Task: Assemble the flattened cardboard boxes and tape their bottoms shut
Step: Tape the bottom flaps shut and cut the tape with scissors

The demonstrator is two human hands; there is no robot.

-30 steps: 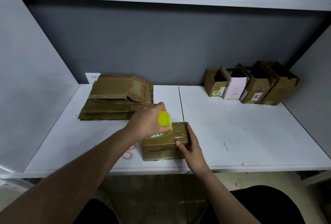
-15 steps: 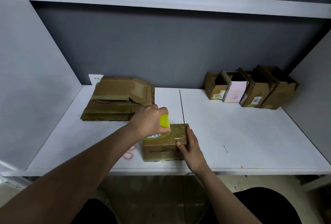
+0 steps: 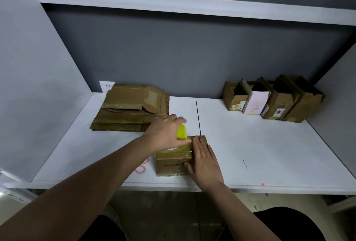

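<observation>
Box point(image 3: 174, 160) between flattened stack point(image 3: 129, 108), assembled boxes point(image 3: 273, 99)

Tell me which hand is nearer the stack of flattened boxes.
Left. The left hand, gripping the yellow tape dispenser, is just in front of the stack of flattened boxes. The right hand lies flat on the box being taped, farther right and nearer the person.

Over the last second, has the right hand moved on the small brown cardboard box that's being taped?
Yes. The right hand slid farther across the top of the small brown cardboard box, toward the black seam line in the white table, fingers flat.
</observation>
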